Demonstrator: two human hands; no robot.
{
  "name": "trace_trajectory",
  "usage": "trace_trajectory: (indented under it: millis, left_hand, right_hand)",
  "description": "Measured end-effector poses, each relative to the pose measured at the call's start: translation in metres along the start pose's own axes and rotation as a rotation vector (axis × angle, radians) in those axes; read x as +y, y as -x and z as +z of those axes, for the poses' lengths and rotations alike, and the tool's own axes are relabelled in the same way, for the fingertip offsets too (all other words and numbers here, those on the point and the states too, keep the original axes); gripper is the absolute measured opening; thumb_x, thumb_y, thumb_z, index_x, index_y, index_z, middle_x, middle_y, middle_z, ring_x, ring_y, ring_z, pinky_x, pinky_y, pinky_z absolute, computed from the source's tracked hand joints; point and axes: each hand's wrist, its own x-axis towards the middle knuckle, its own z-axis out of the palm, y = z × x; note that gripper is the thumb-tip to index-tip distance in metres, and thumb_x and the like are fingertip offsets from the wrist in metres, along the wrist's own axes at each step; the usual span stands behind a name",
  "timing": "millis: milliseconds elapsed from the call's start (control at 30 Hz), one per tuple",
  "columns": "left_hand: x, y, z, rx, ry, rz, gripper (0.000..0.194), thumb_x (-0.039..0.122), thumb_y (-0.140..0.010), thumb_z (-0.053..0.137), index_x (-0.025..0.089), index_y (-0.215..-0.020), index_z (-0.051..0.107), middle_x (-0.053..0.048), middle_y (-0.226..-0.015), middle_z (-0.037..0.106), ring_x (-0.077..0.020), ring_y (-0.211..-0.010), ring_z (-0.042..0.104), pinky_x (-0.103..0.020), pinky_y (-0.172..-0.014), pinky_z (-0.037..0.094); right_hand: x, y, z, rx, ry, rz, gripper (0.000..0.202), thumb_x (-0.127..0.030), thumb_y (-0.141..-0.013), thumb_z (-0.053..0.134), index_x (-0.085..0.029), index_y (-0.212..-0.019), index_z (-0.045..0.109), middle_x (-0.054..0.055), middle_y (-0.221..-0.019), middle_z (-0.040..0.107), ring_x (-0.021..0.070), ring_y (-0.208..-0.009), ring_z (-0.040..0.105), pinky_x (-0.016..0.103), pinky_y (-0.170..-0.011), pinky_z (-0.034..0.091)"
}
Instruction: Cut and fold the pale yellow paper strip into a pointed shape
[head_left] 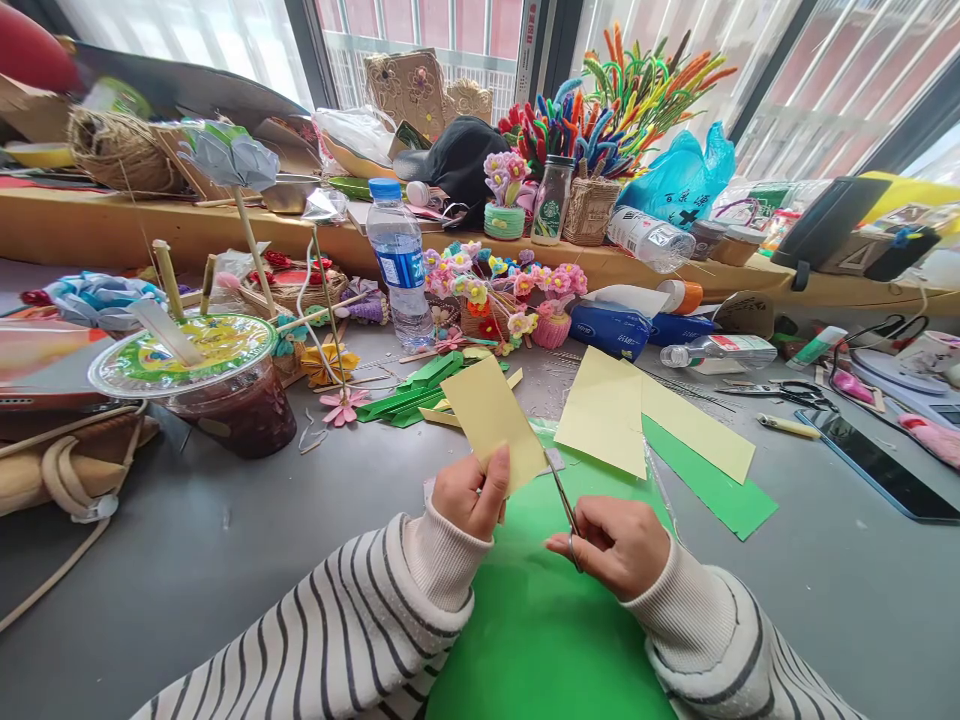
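My left hand [474,492] pinches a rectangle of pale yellow paper [495,415] by its lower edge, thumb on the near face. My right hand [619,545] is closed on a pair of scissors [562,498], with a finger loop showing by the thumb. The scissors' blades point up and left, against the yellow paper's right edge; I cannot tell whether they are parted. Under both hands lies a large green sheet [555,630]. Beyond them are another yellow sheet [600,415], a yellow strip [694,420] and a green strip [712,480].
A lidded drink cup [240,410] stands at left, a water bottle [401,280] behind. Cut green strips [420,390] lie beyond my left hand. At right are a phone [881,465], black-handled scissors [806,393] and a cutter [787,427]. A cluttered wooden ledge [330,240] runs along the back.
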Motion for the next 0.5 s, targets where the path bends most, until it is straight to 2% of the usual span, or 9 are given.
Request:
trace_trajectory:
  millis: [333, 500]
  left_hand:
    - [-0.0006, 0.0001, 0.0007, 0.008, 0.004, -0.016, 0.043, 0.028, -0.079, 0.033, 0.016, -0.038, 0.037, 0.004, -0.029, 0.037, -0.0051, -0.030, 0.037, -0.016, -0.037, 0.033]
    - [-0.0004, 0.0003, 0.0007, 0.007, 0.001, -0.025, 0.043, 0.029, -0.079, 0.032, 0.017, -0.038, 0.036, 0.004, -0.029, 0.037, -0.0052, -0.031, 0.037, -0.016, -0.036, 0.033]
  right_hand:
    - [0.0057, -0.0010, -0.0001, -0.015, -0.029, -0.089, 0.036, -0.036, -0.072, 0.049, -0.017, -0.044, 0.038, -0.005, -0.036, 0.039, 0.0045, -0.033, 0.033, 0.016, -0.035, 0.027]
    - [0.0078, -0.0014, 0.0004, -0.030, -0.021, -0.065, 0.035, -0.038, -0.074, 0.044, -0.018, -0.046, 0.037, -0.005, -0.037, 0.038, 0.0053, -0.034, 0.033, 0.017, -0.035, 0.029]
